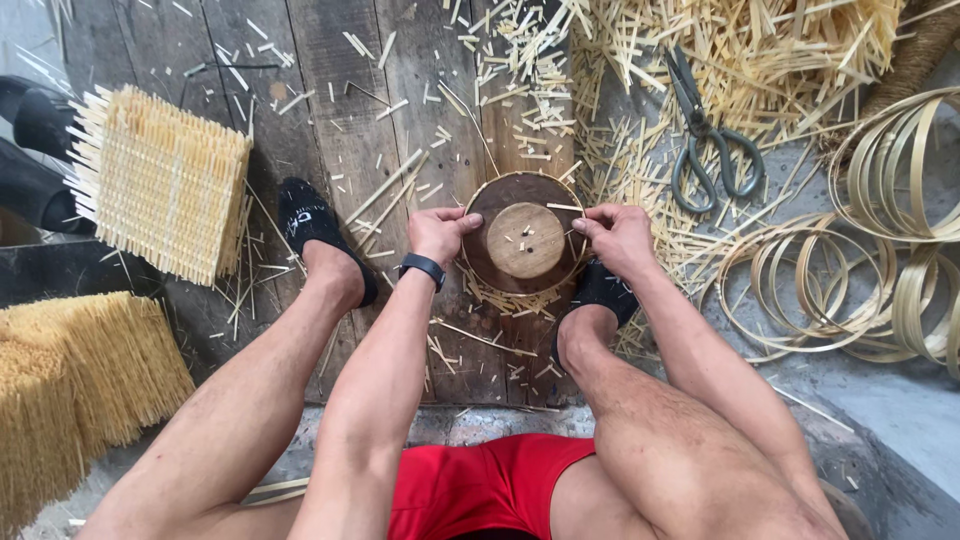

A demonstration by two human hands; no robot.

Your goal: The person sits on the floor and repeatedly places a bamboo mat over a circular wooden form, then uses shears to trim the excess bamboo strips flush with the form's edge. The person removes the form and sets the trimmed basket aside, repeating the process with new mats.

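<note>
My left hand [437, 233] at 9 o'clock, right hand [617, 236] at 3 | both clamped on round dark wooden mould [524, 245] | I keep thin bamboo hoop [480, 195] seated evenly.

I see my left hand [437, 233] gripping the left edge of a round dark wooden disc [490, 268] with a smaller pale wooden disc [525, 240] on top, while my right hand [615, 235] pinches its right edge, where a thin bamboo strip rims it. The disc sits on a plank floor [340, 110] between my black-shoed feet. Grey metal scissors [705, 135] lie on bamboo offcuts beyond, coiled bamboo hoops [860, 260] to the right, and a woven bamboo mat [160, 180] to the left.
</note>
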